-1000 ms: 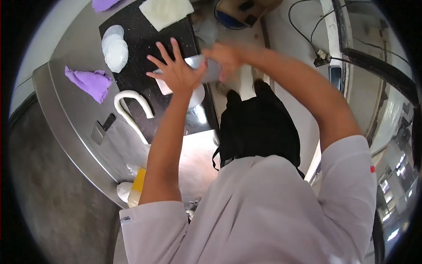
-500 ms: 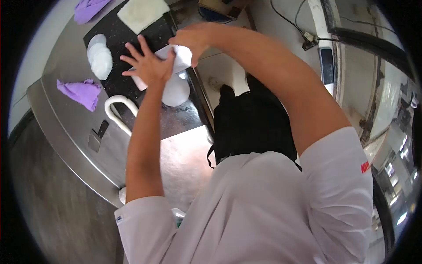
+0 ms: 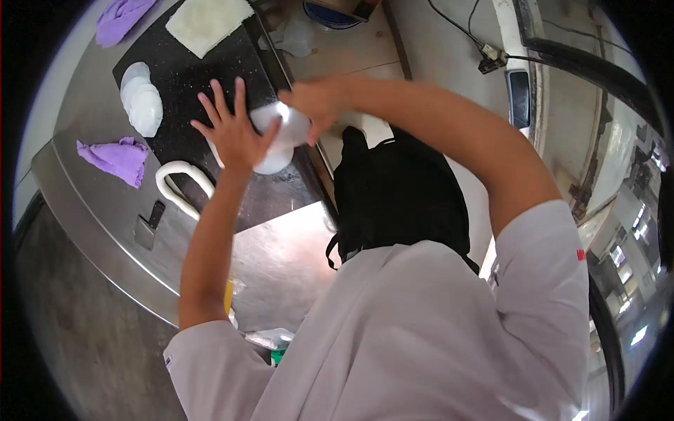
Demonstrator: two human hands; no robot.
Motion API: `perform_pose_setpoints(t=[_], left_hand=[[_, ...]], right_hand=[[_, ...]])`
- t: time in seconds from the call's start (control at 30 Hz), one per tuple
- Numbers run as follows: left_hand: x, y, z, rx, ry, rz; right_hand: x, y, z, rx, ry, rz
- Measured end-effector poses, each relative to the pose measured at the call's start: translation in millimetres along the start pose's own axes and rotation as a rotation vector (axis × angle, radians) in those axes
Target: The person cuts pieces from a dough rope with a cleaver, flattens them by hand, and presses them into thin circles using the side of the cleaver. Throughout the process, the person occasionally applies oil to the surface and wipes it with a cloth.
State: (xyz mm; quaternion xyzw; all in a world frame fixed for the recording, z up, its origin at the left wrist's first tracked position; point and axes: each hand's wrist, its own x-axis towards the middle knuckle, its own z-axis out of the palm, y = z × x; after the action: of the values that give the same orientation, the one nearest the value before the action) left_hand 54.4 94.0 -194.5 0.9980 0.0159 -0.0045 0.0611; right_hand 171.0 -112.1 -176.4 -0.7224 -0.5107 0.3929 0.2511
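My left hand [image 3: 237, 135] lies over the black board [image 3: 193, 88] with its fingers spread, its thumb beside a pale, shiny flat blade-like piece [image 3: 288, 125]. The fingers of my right hand [image 3: 314, 109] are closed on the outer end of this piece at the board's edge. Partly under it shows a round whitish disc [image 3: 274, 163]. Overlapping thin white rounds [image 3: 144, 105] lie at the board's left side. A curved white dough-like rope [image 3: 170, 184] rests across the board's near left edge, partly hidden by my left forearm.
A folded cream cloth [image 3: 207, 27] is on the board's far end. Two purple cloths [image 3: 119, 160] and a small scraper with a dark handle [image 3: 147, 228] lie on the steel counter [image 3: 281, 259]. Near my left sleeve are a clear plastic item and something yellow. A black bag-like item [image 3: 400, 196] hangs before me.
The flat piece has moved with my right hand toward the near side and now covers more of the round disc. My left hand stays spread. The whole view has shifted slightly.
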Motion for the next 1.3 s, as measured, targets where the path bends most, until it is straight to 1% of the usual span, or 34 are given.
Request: perform_pose_setpoints(t=[0.03,0.07,0.13,0.27,0.3,0.37,0.43,0.47,0.53,0.57,0.6,0.67,0.7,0.73,0.77,0.8,0.83,0.87,0.9,0.93,0.97,1.0,1.03,1.07,1.1,1.13,1.2,1.23,1.3], left_hand=[[-4,1,-2,-0.002,-0.025,-0.004],[1,-2,-1,-0.009,-0.034,-0.013],[17,-14,-8,0.002,0.0,0.08],[49,-29,-12,-0.032,0.07,0.139],[48,-30,-12,-0.041,0.069,0.161],[23,-17,-7,-0.07,0.07,0.15],[14,-6,-3,-0.106,0.05,0.111],[20,-8,-4,-0.104,0.043,0.092],[30,-19,-10,-0.054,0.107,0.083],[38,-27,-10,0.041,0.12,0.088],[48,-33,-10,0.045,0.146,0.089],[68,-41,-14,0.064,0.319,0.079],[71,-43,-17,0.112,0.356,0.081],[69,-40,-22,0.111,0.371,0.083],[64,-38,-29,0.069,0.329,0.118],[56,-38,-36,0.034,0.287,0.145],[44,-32,-53,-0.095,0.149,0.283],[29,-30,-59,-0.116,-0.045,0.433],[16,-31,-55,-0.134,-0.239,0.563],[4,-30,-55,-0.071,-0.26,0.745],[-5,-27,-52,-0.048,-0.253,0.794],[-9,-23,-53,-0.023,-0.238,0.839],[-9,-17,-56,-0.019,-0.228,0.827],[-7,-12,-59,-0.025,-0.31,0.757],[-5,-8,-62,-0.03,-0.39,0.685],[-3,-7,-62,-0.025,-0.38,0.671],[1,-8,-56,-0.057,-0.373,0.617],[2,-10,-49,-0.051,-0.364,0.609],[4,-8,-55,-0.006,-0.37,0.622]], right_hand=[[-3,1,4,0.047,-0.056,0.022],[3,6,8,0.053,-0.07,0.023],[15,8,11,0.003,0.027,0.03],[22,-1,-14,-0.081,0.109,0.058],[19,-4,-11,-0.081,0.111,0.044],[14,-2,-11,-0.105,0.112,0.03],[1,-4,6,0.021,-0.02,0.093],[7,8,10,0.025,-0.036,0.081],[22,23,18,-0.031,0.23,-0.127],[31,19,3,-0.124,0.208,-0.066],[37,14,-14,-0.149,0.218,-0.072],[46,6,-43,-0.232,0.193,-0.009],[55,6,-52,-0.255,0.207,-0.006],[66,11,-51,-0.198,0.296,0.029],[73,12,-47,-0.134,0.378,0.056],[73,15,-40,-0.143,0.373,0.039],[65,18,-29,-0.075,0.496,0.06],[54,22,-15,0.001,0.624,0.085],[36,23,1,0.072,0.569,0.08],[10,23,25,0.144,0.51,0.08],[-19,23,53,0.134,0.469,-0.048],[-54,5,77,0.206,0.457,0.072],[-88,1,98,0.291,0.358,0.158],[-117,-4,114,0.269,0.254,0.318],[-142,-15,112,0.306,0.182,0.375],[-164,-22,109,0.345,0.108,0.433],[-201,-15,112,0.259,0.137,0.389],[-206,-13,103,0.25,0.136,0.379],[-210,-16,76,0.329,0.179,0.456]])
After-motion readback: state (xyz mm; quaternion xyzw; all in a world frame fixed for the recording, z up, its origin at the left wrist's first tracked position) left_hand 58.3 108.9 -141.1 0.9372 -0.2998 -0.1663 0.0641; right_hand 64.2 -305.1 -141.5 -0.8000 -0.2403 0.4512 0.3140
